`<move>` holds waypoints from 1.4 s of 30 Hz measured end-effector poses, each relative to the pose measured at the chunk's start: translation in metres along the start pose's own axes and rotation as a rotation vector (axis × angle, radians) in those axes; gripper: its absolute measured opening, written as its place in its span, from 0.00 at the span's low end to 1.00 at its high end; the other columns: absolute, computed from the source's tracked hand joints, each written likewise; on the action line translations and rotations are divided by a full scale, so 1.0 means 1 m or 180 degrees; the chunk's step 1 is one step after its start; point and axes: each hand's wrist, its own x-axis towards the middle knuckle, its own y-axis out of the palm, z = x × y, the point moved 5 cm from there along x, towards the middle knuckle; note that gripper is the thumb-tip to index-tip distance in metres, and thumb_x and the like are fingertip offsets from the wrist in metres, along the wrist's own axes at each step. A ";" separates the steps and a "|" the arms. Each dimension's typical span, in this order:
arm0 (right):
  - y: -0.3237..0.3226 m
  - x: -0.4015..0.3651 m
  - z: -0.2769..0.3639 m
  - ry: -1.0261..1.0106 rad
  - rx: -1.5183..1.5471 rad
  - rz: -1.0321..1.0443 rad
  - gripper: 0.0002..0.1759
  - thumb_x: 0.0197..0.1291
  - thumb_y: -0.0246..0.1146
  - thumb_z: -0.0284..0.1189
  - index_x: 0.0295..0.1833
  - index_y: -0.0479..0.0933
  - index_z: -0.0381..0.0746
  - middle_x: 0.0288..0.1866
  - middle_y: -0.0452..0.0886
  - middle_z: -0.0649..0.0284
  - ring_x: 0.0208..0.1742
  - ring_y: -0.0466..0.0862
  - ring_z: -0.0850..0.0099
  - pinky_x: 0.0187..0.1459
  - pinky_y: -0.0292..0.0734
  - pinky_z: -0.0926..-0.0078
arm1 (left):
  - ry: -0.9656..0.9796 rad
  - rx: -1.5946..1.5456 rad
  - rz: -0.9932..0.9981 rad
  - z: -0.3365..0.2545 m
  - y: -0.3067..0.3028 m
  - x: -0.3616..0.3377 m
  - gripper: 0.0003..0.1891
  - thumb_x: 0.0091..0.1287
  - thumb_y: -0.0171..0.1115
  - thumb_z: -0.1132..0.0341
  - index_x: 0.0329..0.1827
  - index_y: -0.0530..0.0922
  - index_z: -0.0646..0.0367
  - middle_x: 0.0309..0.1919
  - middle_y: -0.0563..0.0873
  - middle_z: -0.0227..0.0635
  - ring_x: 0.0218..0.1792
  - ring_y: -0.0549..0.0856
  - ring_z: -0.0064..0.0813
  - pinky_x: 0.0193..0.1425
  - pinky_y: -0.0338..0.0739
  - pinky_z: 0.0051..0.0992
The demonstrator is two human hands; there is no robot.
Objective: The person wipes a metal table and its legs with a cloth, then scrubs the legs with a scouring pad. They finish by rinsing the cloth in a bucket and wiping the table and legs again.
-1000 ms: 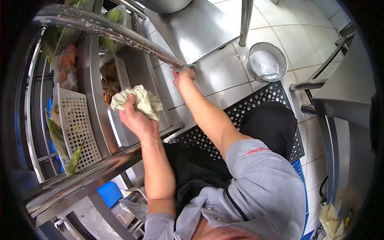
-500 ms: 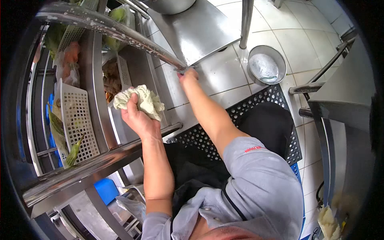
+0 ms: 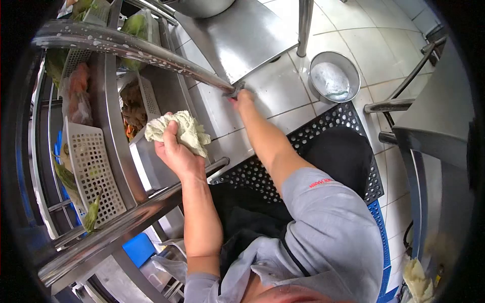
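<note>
My left hand (image 3: pixel 179 154) is closed round a crumpled pale cloth (image 3: pixel 188 132), with the thumb pressed on top, beside the metal shelf rack. Farther ahead, my right hand (image 3: pixel 243 99) reaches to the lower end of a wet metal leg (image 3: pixel 146 53) covered in droplets and foam. Its fingers are closed round something greyish at the leg's foot, too small to name. A round metal bowl (image 3: pixel 334 77) of foamy water stands on the tiled floor to the right of that hand.
White perforated baskets (image 3: pixel 96 169) with vegetables fill the rack at left. A metal platform (image 3: pixel 242 38) bears a pot (image 3: pixel 199 6). A black perforated mat (image 3: pixel 348 118) lies under me. Metal equipment (image 3: pixel 439 126) stands at right.
The view has shifted slightly. My right hand remains at the foot of the metal leg, and my left hand still holds the cloth.
</note>
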 end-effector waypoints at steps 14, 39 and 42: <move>-0.015 0.032 -0.012 -0.0214 -0.0369 -0.0278 0.15 0.69 0.47 0.27 0.55 0.75 0.41 0.59 0.76 0.59 0.56 0.77 0.58 0.40 0.83 0.47 | 0.0014 0.0020 0.0011 0.005 -0.012 0.007 0.12 0.65 0.57 0.73 0.50 0.77 0.69 0.39 0.85 0.39 0.36 0.86 0.30 0.38 0.85 0.31; 0.036 -0.053 -0.016 -0.0702 -0.0210 -0.0512 0.12 0.71 0.53 0.29 0.57 0.72 0.40 0.56 0.75 0.57 0.52 0.78 0.61 0.44 0.87 0.52 | 0.0227 0.0042 0.0919 0.041 0.060 0.111 0.21 0.80 0.43 0.59 0.70 0.65 0.60 0.59 0.79 0.44 0.60 0.78 0.38 0.68 0.70 0.41; 0.030 -0.056 -0.010 -0.0513 0.0102 -0.0581 0.12 0.71 0.52 0.27 0.57 0.71 0.39 0.57 0.75 0.56 0.53 0.79 0.60 0.46 0.87 0.51 | 0.0086 -0.0172 0.1273 0.040 0.066 0.105 0.22 0.80 0.40 0.58 0.71 0.63 0.60 0.61 0.78 0.46 0.60 0.78 0.40 0.68 0.70 0.40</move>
